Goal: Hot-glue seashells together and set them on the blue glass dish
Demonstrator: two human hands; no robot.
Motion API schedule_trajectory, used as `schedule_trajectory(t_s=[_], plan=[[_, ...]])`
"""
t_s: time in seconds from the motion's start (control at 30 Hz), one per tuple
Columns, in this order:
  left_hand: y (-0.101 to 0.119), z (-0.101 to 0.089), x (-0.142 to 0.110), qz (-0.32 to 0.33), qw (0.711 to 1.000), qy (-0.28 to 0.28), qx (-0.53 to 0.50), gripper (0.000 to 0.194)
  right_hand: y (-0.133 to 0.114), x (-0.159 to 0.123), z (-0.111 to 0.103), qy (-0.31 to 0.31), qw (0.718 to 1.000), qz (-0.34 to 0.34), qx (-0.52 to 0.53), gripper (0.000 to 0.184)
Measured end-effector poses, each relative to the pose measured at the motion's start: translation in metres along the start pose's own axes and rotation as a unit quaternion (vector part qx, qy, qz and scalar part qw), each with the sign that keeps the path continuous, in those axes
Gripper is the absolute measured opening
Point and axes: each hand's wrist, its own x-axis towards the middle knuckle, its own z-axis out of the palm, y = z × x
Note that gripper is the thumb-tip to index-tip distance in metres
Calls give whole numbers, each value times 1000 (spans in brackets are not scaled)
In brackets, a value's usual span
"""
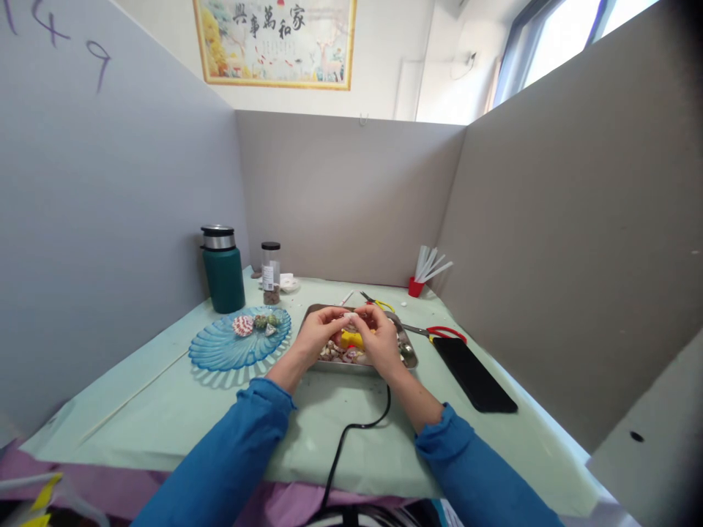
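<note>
My left hand (pixel 318 333) and my right hand (pixel 380 338) meet above a metal tray (pixel 356 367). Between their pinched fingertips is a small white piece (pixel 350 316), perhaps a shell; its shape is mostly covered by the fingers. Beneath them the tray holds many small shells (pixel 337 353) and a yellow object (pixel 351 339), partly hidden by my hands. A black cord (pixel 351 427) runs from the tray's front toward me. Left of my hands, a blue scalloped glass plate (pixel 220 351) carries a red-and-white striped shell (pixel 242 326) and several smaller greenish and pale shells (pixel 265 322).
A green flask (pixel 224 278) and a clear jar (pixel 271 274) stand back left. At right lie red-handled scissors (pixel 447 334) and a black phone (pixel 475 373). A red cup (pixel 416 287) holds white sticks. Yellow-handled pliers (pixel 378 301) lie behind the tray. Grey partitions (pixel 351 197) enclose the table.
</note>
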Motion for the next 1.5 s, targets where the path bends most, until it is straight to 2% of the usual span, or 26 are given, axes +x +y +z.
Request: schedule_trajectory(t_s=[0.1,0.23,0.47,0.63,1.0,1.3,1.5], plan=[[0,0,0,2,1000,3,0,31,2,1,0,-13,1000,5,21,17],[1,0,0,1,1000,7,-12,32,4,1,0,4,999,13,30,20],[-2,-3,1,-26,999,-20,-42,33,3,2,-3,8,1000,-14,-12,22],[-2,-5,1,-27,998,-17,-55,32,3,0,-2,-2,999,-28,-33,20],[-1,-4,0,-23,1000,-11,-14,31,3,-1,-2,-19,998,-29,-52,17],[1,-5,0,-19,1000,-6,17,31,4,-2,-1,-8,993,-62,-96,19],[-1,-6,1,-22,999,-1,31,30,5,-2,-1,-24,994,-23,-103,19]])
